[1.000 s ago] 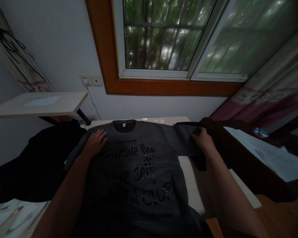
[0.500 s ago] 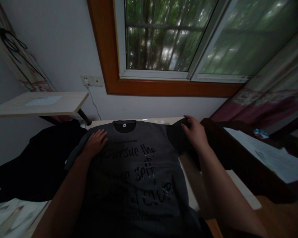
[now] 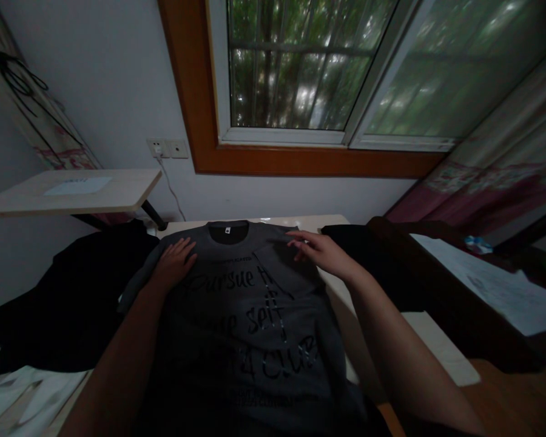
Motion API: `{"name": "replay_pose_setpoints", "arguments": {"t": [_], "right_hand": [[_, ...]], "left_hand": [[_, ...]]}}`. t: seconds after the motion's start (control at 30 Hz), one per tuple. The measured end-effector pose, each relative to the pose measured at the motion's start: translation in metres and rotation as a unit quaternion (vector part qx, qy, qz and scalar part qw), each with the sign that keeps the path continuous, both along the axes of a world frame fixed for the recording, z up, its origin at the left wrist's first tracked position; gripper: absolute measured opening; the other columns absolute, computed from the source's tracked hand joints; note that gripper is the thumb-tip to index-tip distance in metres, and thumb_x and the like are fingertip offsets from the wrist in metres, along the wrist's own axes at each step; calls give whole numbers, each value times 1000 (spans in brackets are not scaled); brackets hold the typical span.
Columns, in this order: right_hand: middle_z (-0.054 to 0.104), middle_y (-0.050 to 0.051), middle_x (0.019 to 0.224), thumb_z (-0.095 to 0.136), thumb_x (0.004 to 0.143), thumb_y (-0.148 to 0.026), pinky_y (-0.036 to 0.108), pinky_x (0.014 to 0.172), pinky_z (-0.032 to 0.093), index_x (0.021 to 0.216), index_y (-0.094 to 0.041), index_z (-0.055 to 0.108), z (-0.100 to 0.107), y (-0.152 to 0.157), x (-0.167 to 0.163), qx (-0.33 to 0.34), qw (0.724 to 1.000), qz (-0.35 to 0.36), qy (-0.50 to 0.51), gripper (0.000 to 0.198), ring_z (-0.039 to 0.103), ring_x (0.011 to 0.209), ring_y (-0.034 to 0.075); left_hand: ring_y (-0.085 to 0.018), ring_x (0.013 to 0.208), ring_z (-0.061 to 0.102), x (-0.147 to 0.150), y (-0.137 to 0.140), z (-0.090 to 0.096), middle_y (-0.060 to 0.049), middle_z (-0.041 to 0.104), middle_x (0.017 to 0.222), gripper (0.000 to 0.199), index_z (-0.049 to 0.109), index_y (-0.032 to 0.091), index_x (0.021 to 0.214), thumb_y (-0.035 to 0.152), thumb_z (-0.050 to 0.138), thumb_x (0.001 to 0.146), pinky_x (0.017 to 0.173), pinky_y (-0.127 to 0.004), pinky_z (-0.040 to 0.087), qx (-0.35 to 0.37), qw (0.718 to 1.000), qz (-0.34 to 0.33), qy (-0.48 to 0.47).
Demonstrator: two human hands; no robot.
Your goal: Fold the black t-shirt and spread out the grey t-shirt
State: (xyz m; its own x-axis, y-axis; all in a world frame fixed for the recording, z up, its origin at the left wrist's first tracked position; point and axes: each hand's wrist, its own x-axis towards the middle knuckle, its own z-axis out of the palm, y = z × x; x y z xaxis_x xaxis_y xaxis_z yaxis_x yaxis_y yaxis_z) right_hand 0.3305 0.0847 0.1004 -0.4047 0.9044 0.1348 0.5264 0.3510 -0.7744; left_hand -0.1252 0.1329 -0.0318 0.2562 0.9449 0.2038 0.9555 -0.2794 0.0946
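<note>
A dark grey T-shirt [image 3: 255, 331] with black lettering lies front up on the table, its collar and white label at the far edge. The right-side sleeve [image 3: 279, 267] is folded inward across the chest and covers part of the print. My left hand [image 3: 176, 261] rests flat on the shirt by the other shoulder, fingers stretched out. Over the folded shoulder is my right hand [image 3: 321, 250], its fingers loosely extended and apart. I cannot tell whether its fingertips touch the cloth.
Black clothing [image 3: 68, 297] is heaped on the left, under a raised wooden shelf [image 3: 18, 193]. More black cloth [image 3: 386, 273] lies at the right. Beyond it a white sheet [image 3: 491, 282] rests on a dark brown surface. A window [image 3: 300, 79] and wall socket [image 3: 167, 149] are behind the table [image 3: 341, 303].
My right hand has moved left, and the sleeve that stretched out to the right now lies folded over the shirt's chest. My left hand has stayed in place.
</note>
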Motion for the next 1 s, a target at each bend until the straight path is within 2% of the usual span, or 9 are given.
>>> {"name": "replay_pose_setpoints", "arguments": {"t": [0.13, 0.3, 0.4, 0.5, 0.6, 0.67, 0.77, 0.9, 1.0], "right_hand": [[74, 10, 103, 53, 95, -27, 36, 75, 56, 119, -20, 67, -22, 5, 31, 40, 990, -88, -99, 29, 70, 70, 18], [70, 9, 94, 58, 87, -24, 35, 82, 52, 94, -19, 71, -44, -8, 55, 23, 980, -46, -193, 15, 68, 86, 22], [66, 8, 99, 58, 83, -19, 33, 79, 53, 97, -19, 68, -51, -22, 62, -30, 979, -29, -201, 18, 66, 82, 19], [59, 9, 113, 59, 75, -13, 32, 78, 53, 110, -19, 64, -53, -35, 66, -65, 979, -31, -189, 35, 64, 81, 17], [53, 9, 120, 62, 71, -11, 31, 80, 54, 120, -21, 59, -53, -44, 66, -82, 982, -27, -170, 51, 63, 84, 16], [51, 8, 120, 64, 71, -13, 32, 81, 54, 121, -21, 58, -54, -45, 65, -83, 983, -22, -160, 51, 62, 84, 16], [51, 8, 115, 66, 73, -14, 35, 82, 54, 116, -21, 61, -59, -43, 61, -45, 985, -28, -164, 43, 62, 85, 18], [56, 9, 113, 71, 70, -13, 47, 97, 48, 110, -24, 68, -63, -43, 50, 93, 973, -18, -208, 41, 56, 107, 29], [59, 10, 117, 73, 70, -13, 50, 100, 46, 117, -26, 68, -60, -47, 32, 154, 961, 23, -230, 48, 52, 114, 31]], "left_hand": [[-28, 149, 31, 1, -1, 1, -9, 39, 159, 57, 48, 18, 147, 47, 31, 101, 122, -51, 26, 1, 1000, 0, -1], [-28, 149, 32, 1, 0, 0, -8, 40, 159, 57, 48, 19, 147, 48, 31, 101, 122, -51, 27, 5, 1000, 1, -3], [-28, 149, 32, 1, -1, 0, -9, 40, 159, 57, 48, 19, 147, 47, 31, 101, 121, -51, 28, 9, 1000, -3, -1], [-29, 149, 33, 2, -2, 1, -10, 41, 158, 57, 49, 17, 146, 46, 31, 101, 121, -52, 28, 13, 1000, -5, 4], [-29, 148, 33, 3, -3, 2, -9, 41, 158, 56, 48, 18, 147, 46, 31, 102, 121, -51, 28, 14, 1000, -1, 8], [-29, 148, 33, 3, -3, 3, -9, 41, 158, 55, 48, 18, 147, 45, 31, 101, 121, -51, 28, 14, 1000, -1, 9], [-29, 148, 34, 4, -4, 3, -10, 41, 158, 55, 49, 18, 146, 44, 31, 101, 121, -52, 28, 15, 1000, 1, 6], [-30, 148, 34, 5, -5, 5, -10, 42, 157, 55, 50, 18, 146, 44, 32, 101, 121, -52, 29, 14, 1000, 0, -1], [-30, 148, 34, 5, -5, 6, -10, 42, 157, 55, 50, 19, 146, 45, 33, 101, 120, -53, 29, 13, 1000, -2, -4]]}}
